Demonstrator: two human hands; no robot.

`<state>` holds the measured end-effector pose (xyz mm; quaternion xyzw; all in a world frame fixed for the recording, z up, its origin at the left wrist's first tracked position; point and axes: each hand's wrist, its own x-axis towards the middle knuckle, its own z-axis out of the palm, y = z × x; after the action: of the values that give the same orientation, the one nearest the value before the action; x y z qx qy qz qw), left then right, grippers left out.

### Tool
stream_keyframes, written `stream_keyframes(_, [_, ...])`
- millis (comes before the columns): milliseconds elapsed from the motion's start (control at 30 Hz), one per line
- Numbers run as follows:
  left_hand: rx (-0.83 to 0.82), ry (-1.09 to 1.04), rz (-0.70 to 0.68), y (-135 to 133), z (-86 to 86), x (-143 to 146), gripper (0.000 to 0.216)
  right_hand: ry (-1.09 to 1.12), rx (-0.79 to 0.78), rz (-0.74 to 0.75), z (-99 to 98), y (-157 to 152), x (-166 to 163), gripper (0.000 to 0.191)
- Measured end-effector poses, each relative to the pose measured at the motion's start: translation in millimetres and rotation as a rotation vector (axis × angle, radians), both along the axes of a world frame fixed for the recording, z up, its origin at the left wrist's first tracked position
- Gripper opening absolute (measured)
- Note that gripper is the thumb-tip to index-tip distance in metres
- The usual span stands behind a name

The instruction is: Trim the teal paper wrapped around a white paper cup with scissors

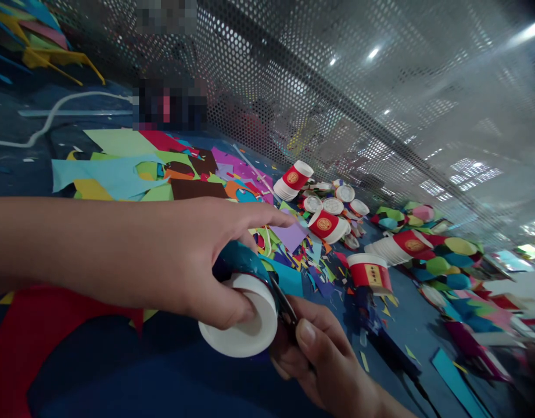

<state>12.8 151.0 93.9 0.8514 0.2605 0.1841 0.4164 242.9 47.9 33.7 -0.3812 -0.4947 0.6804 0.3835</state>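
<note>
A white paper cup [258, 316] wrapped in shiny dark-teal paper [239, 261] lies on its side in my left hand [206, 261]. The thumb presses on the cup's round white end, and the index finger stretches out past it. My right hand [323, 354] comes from the lower right, closed around dark-handled scissors [287, 305]. Their metal blades point up and left, against the teal paper at the cup's edge. The handle loops are mostly covered by my fingers.
Coloured paper sheets [110, 174] and scraps cover the blue table beyond my hands. Red-and-white paper cups [326, 225] lie at centre right. A dark glue gun with a cable [391, 348] lies right. Red paper [71, 325] is at left. A perforated metal screen [258, 75] stands behind.
</note>
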Motion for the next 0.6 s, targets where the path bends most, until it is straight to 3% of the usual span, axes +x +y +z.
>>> stream_keyframes(67, [-0.017,0.001,-0.005,1,-0.7,1,0.094,0.005,0.008,0.005,0.4,0,0,0.043])
stream_keyframes(300, [0.018,0.089,0.053,-7,13.9,-1,0.079,-0.050,0.062,0.019,3.6,0,2,0.043])
stream_keyframes(600, [0.130,0.043,0.027,4,-0.7,-3,0.093,-0.131,0.073,0.015,2.2,-3,7,0.044])
